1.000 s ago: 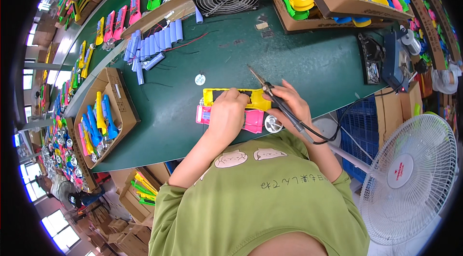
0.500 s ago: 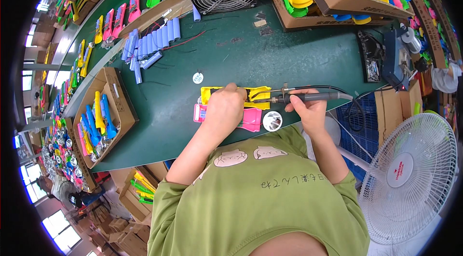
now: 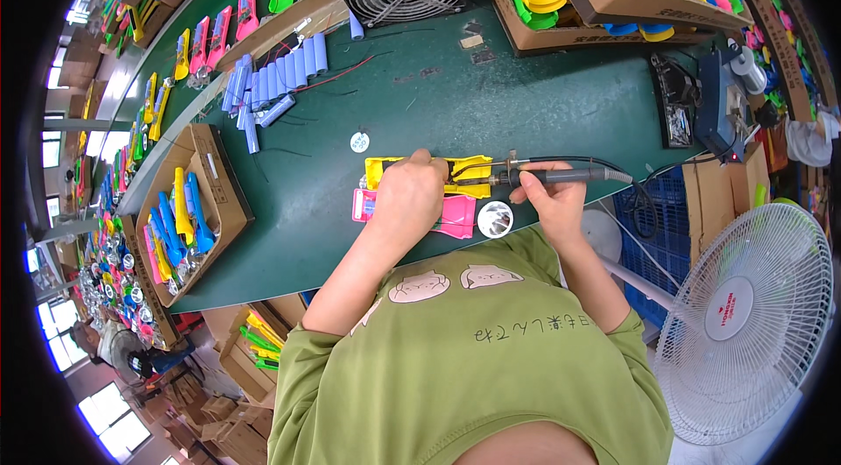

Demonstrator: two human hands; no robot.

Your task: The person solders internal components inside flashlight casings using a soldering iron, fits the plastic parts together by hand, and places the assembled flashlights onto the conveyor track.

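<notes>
The right hand (image 3: 554,202) was curled tight around the dark handle of a soldering iron (image 3: 534,175). Its metal tip pointed to 9 o'clock and touched the yellow plastic shell (image 3: 464,176) on the green table (image 3: 526,106). The left hand (image 3: 410,195) pressed down on that shell, fingers bent over it. A pink shell (image 3: 457,216) lay just beside it at 6 o'clock, with a small shiny reflector cup (image 3: 495,220) next to it.

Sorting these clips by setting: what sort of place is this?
Probably a small electronics assembly workshop: a soldering iron over an open yellow casing, blue battery cells in rows, and cartons of coloured casings.
</notes>
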